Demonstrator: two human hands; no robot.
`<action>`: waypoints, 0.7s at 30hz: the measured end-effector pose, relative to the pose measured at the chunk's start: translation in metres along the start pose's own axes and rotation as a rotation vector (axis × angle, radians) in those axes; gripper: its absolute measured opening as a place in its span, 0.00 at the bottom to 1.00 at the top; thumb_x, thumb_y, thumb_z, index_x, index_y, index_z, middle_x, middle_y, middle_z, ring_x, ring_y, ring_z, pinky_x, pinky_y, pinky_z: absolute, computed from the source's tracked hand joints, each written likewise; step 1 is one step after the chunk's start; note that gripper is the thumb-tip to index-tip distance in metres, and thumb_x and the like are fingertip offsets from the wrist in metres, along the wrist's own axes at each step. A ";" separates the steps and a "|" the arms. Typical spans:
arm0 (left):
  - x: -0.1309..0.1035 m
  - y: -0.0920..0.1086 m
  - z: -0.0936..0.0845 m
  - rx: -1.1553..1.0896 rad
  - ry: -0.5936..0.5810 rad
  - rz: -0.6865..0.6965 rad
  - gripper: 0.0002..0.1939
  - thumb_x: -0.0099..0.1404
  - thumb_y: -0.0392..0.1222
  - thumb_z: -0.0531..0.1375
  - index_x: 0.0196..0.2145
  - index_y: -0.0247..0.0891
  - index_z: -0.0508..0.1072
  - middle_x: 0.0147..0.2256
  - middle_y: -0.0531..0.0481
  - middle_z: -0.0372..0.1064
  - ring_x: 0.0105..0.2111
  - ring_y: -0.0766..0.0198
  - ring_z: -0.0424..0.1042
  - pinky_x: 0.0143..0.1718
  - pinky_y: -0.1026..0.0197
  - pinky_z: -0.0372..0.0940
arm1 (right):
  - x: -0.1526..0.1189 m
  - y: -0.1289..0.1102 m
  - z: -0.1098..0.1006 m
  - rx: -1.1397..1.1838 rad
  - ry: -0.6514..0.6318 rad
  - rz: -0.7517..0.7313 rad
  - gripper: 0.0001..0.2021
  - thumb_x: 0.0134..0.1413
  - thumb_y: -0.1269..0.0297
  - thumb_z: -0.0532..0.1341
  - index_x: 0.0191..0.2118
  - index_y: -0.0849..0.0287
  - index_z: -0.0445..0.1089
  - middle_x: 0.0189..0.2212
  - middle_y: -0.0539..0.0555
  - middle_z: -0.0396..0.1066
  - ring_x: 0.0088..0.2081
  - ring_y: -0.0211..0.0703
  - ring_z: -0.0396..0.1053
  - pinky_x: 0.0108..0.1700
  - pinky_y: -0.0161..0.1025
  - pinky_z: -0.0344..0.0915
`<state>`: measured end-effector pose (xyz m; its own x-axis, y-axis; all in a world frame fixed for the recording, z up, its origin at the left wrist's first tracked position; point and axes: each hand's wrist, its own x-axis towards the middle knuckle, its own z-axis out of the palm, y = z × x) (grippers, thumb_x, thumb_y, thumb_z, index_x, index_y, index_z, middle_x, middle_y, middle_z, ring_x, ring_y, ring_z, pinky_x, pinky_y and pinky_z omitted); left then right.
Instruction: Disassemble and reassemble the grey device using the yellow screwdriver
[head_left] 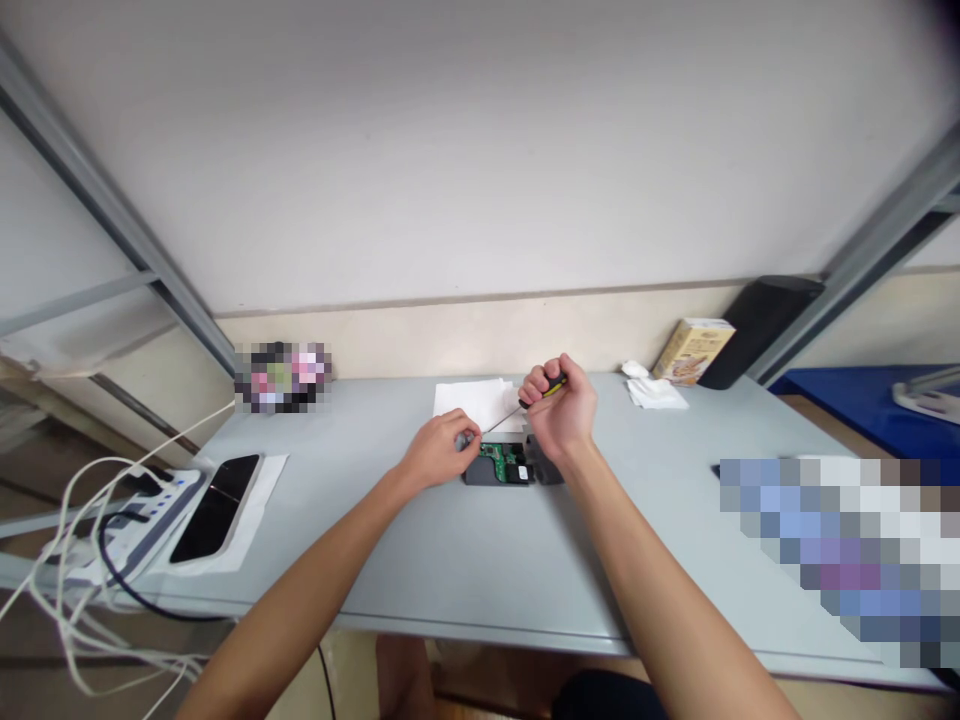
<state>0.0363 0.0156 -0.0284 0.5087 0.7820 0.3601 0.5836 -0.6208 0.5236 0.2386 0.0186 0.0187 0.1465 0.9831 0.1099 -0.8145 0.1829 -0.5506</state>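
In my right hand is a screwdriver with a black and yellow handle, the fist wrapped round it. Its thin shaft slants down and left toward the fingertips of my left hand. Those fingers are pinched together near the shaft's tip, by a small greyish part; what they grip I cannot make out. Just below lies an opened electronic device with a green circuit board in a dark case. A dark grey piece sits at its right, partly hidden by my right wrist.
White paper lies behind the device. At left are a phone, a power strip and tangled white cables. Back right, crumpled tissues, a yellow box and a black cylinder stand near the wall. Blurred-out items occupy both sides.
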 end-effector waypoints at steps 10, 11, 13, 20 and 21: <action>0.001 0.001 -0.004 -0.026 -0.051 -0.001 0.07 0.66 0.33 0.60 0.35 0.40 0.78 0.35 0.51 0.74 0.35 0.64 0.73 0.39 0.63 0.65 | 0.017 0.000 -0.042 0.181 0.230 0.096 0.13 0.61 0.63 0.57 0.28 0.54 0.51 0.20 0.42 0.50 0.19 0.33 0.51 0.21 0.31 0.54; 0.001 0.001 -0.005 -0.024 -0.063 -0.001 0.07 0.66 0.33 0.60 0.35 0.40 0.78 0.35 0.51 0.74 0.35 0.64 0.73 0.39 0.63 0.65 | 0.018 0.000 -0.046 0.178 0.237 0.103 0.14 0.61 0.63 0.57 0.28 0.54 0.51 0.19 0.42 0.50 0.18 0.33 0.51 0.21 0.31 0.54; 0.002 0.000 -0.007 -0.021 -0.083 -0.001 0.07 0.65 0.33 0.60 0.34 0.40 0.78 0.35 0.51 0.75 0.36 0.63 0.74 0.39 0.63 0.65 | 0.019 -0.001 -0.052 0.184 0.237 0.116 0.14 0.60 0.63 0.58 0.28 0.54 0.50 0.19 0.41 0.50 0.18 0.33 0.51 0.21 0.31 0.55; 0.002 -0.001 -0.013 -0.001 -0.109 0.002 0.07 0.64 0.33 0.60 0.34 0.40 0.79 0.35 0.51 0.75 0.36 0.63 0.74 0.39 0.63 0.65 | 0.019 -0.008 -0.057 0.258 0.249 0.187 0.11 0.59 0.67 0.56 0.29 0.54 0.51 0.19 0.41 0.50 0.18 0.32 0.51 0.21 0.31 0.53; 0.001 -0.001 -0.013 0.003 -0.110 0.001 0.07 0.64 0.33 0.60 0.34 0.40 0.79 0.35 0.51 0.75 0.36 0.63 0.74 0.39 0.63 0.65 | 0.019 -0.009 -0.057 0.260 0.250 0.191 0.11 0.58 0.67 0.56 0.29 0.54 0.51 0.19 0.41 0.50 0.18 0.32 0.51 0.20 0.31 0.53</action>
<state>0.0281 0.0180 -0.0180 0.5757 0.7703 0.2741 0.5843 -0.6221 0.5211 0.2810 0.0365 -0.0212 0.0848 0.9768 -0.1968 -0.9503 0.0199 -0.3108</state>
